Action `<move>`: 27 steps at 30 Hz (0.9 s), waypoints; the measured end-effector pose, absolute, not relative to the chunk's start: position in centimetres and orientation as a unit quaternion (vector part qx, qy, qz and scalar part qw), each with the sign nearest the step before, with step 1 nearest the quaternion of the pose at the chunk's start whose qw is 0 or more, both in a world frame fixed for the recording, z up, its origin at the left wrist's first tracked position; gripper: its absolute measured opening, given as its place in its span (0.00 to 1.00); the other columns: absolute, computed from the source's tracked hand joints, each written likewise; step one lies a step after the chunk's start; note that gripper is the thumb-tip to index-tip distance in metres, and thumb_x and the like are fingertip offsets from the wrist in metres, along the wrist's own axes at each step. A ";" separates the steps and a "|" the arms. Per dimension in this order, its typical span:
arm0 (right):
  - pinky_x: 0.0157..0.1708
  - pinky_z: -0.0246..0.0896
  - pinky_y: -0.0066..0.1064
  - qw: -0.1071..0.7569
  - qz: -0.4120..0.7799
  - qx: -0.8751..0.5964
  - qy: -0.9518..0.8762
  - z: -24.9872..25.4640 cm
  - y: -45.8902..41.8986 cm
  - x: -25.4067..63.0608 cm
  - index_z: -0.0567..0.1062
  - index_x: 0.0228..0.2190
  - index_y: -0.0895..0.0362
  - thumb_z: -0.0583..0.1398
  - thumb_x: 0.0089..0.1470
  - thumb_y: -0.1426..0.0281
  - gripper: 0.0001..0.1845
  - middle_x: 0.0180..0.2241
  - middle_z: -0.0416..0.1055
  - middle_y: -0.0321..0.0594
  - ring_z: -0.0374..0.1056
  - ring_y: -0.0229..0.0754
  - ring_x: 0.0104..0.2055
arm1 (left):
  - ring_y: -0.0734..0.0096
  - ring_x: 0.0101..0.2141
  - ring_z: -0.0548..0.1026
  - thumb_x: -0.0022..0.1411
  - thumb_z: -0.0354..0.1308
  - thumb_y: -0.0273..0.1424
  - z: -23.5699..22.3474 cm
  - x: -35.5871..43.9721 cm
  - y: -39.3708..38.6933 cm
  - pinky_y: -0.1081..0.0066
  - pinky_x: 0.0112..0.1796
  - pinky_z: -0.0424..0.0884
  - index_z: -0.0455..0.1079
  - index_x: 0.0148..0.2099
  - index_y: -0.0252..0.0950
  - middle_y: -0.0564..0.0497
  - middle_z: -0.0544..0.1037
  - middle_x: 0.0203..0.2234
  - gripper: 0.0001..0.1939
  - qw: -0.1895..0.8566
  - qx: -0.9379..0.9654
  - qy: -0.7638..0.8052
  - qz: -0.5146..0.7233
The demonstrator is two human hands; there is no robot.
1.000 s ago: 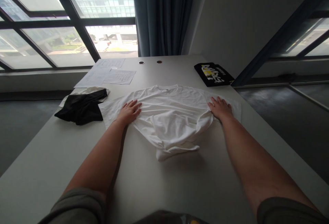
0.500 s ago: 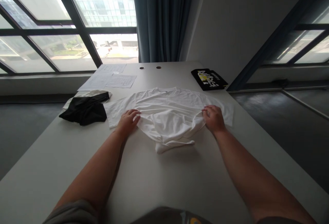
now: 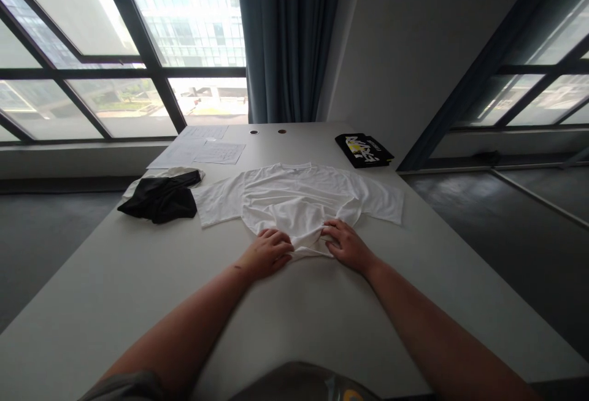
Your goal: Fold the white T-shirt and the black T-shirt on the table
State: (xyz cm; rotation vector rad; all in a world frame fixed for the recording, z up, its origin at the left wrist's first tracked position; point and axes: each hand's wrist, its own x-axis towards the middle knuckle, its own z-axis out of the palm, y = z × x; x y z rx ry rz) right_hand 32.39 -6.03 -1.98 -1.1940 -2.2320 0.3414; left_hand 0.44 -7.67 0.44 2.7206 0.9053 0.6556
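Head view: half-curled left hand (image 3: pixel 269 252) and right hand (image 3: pixel 347 244) touch the bunched near edge of a white short-sleeved fabric T-shirt (image 3: pixel 299 192); fingertips partly hidden, whether either grip pinches cloth cannot be told. The shirt lies on a white tabletop (image 3: pixel 294 312); left of it, crumpled black cloth (image 3: pixel 159 202); beyond its right-hand sleeve, a flat black printed item (image 3: pixel 356 154), lettering hard to read.

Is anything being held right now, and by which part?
Left hand and right hand touch the white shirt at its bunched bottom; whether they grip it can't be told.
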 end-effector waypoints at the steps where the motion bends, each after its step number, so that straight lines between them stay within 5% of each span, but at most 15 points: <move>1: 0.62 0.62 0.49 0.289 0.128 -0.451 -0.835 -2.2 -5.8 32.4 0.78 0.47 0.51 0.62 0.56 0.71 0.16 0.55 0.71 0.46 0.67 0.53 0.59 | 0.58 0.49 0.74 0.72 0.55 0.38 0.5 0.3 -7.6 0.56 0.54 0.66 0.78 0.50 0.42 0.44 0.80 0.47 0.12 0.100 0.920 0.304 0.226; 7: 0.59 0.64 0.49 0.310 0.122 -0.447 -0.830 -2.9 -5.3 32.5 0.77 0.48 0.51 0.60 0.58 0.72 0.16 0.52 0.73 0.45 0.68 0.52 0.56 | 0.61 0.49 0.75 0.75 0.51 0.37 1.0 -1.4 -8.5 0.57 0.55 0.68 0.76 0.47 0.41 0.44 0.81 0.47 0.12 0.142 0.886 0.332 0.290; 13: 0.58 0.64 0.50 0.356 0.126 -0.454 -0.807 -2.2 -5.3 33.1 0.79 0.35 0.52 0.59 0.52 0.75 0.11 0.47 0.74 0.46 0.68 0.52 0.53 | 0.62 0.50 0.76 0.75 0.51 0.38 0.4 -3.0 -9.2 0.58 0.54 0.71 0.73 0.45 0.40 0.42 0.79 0.48 0.11 0.229 0.836 0.353 0.353; 21: 0.47 0.66 0.40 0.392 0.312 -0.504 -0.703 -0.5 -5.0 37.3 0.62 0.18 0.51 0.52 0.42 0.69 0.04 0.30 0.73 0.42 0.70 0.50 0.41 | 0.59 0.57 0.73 0.74 0.51 0.44 -0.2 -3.8 -9.1 0.58 0.59 0.67 0.68 0.46 0.39 0.41 0.76 0.54 0.14 0.370 0.752 0.365 0.406; 27: 0.31 0.58 0.33 0.398 0.368 -0.540 -0.643 -0.7 -5.6 41.2 0.62 0.18 0.52 0.52 0.43 0.67 0.05 0.20 0.61 0.35 0.60 0.43 0.27 | 0.68 0.34 0.70 0.71 0.51 0.51 0.2 -5.3 -8.9 0.68 0.40 0.70 0.65 0.42 0.39 0.53 0.72 0.32 0.19 0.410 0.682 0.453 0.402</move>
